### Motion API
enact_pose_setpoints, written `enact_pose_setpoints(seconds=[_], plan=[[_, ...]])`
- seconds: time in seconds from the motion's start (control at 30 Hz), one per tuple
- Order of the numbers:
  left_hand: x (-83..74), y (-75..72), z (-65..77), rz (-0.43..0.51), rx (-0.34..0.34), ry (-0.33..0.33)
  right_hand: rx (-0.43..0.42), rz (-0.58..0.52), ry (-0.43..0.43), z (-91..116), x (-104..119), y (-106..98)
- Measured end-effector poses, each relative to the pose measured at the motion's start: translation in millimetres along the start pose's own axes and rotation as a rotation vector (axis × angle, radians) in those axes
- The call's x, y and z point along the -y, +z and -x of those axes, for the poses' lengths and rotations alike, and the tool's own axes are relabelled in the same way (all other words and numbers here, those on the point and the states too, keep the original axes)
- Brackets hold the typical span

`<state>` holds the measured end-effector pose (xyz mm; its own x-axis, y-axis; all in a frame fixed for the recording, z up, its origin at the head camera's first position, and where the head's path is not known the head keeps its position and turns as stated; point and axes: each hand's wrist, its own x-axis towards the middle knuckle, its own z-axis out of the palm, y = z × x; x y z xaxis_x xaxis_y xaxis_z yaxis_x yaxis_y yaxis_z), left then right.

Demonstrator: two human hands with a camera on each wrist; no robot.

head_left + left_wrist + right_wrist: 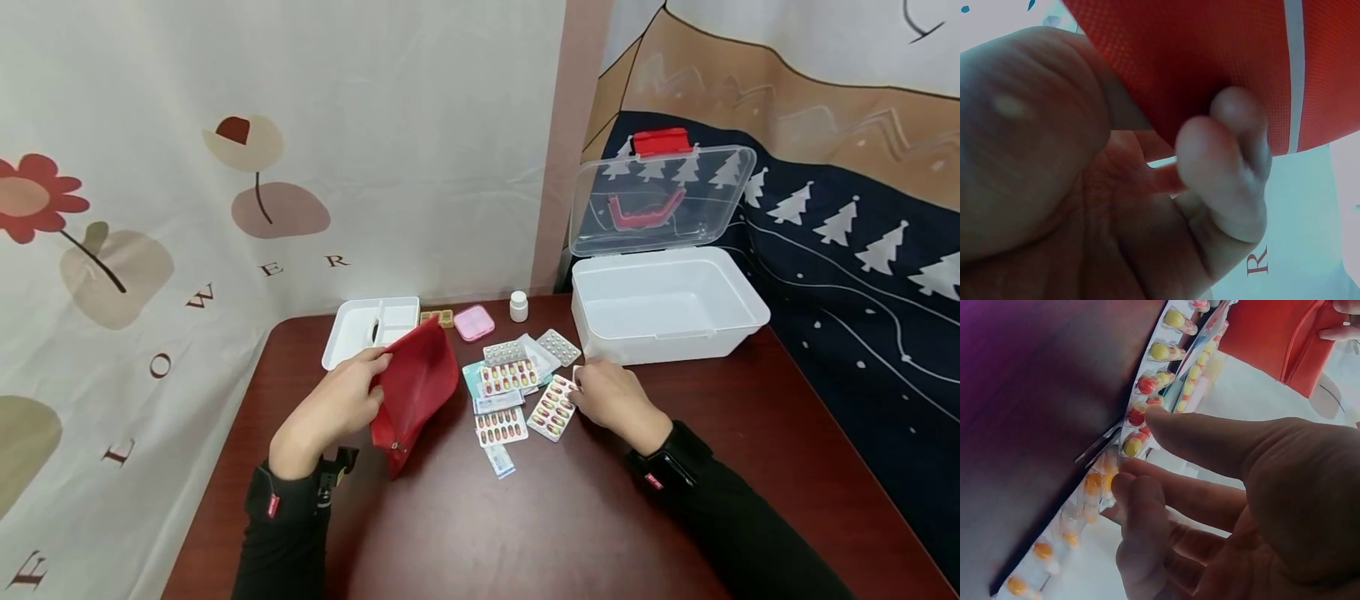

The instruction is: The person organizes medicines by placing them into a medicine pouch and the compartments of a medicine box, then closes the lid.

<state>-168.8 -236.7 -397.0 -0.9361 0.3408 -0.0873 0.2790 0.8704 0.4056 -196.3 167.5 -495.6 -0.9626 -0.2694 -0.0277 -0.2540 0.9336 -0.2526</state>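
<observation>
My left hand grips the near-left side of a red zip pouch, thumb on one face and fingers on the other. The pouch stands tilted on the table with its mouth spread; its contents are hidden. In the left wrist view, curled fingertips press the red fabric near a pale stripe. My right hand pinches the edge of a blister pack of red-and-yellow capsules. In the right wrist view, thumb and fingertips meet at that pack, beside another pack with orange capsules.
Left of my right hand lie several overlapping blister packs and a small sachet. Behind them are a white bottle, a pink case and a white tray. A white box with its clear lid raised stands back right.
</observation>
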Motion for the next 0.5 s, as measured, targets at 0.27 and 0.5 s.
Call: enact_pose_setpoints(seconds=[0.27, 0.5], plan=[[-2.3, 0.0, 0.6, -0.003, -0.009, 0.003, -0.01, -0.015, -0.026, -2.0, -2.6, 2.0], [-2.8, -0.2, 1.6, 0.002, 0.006, -0.024, -0.057, -0.035, -0.058, -7.4, -10.7, 13.1]])
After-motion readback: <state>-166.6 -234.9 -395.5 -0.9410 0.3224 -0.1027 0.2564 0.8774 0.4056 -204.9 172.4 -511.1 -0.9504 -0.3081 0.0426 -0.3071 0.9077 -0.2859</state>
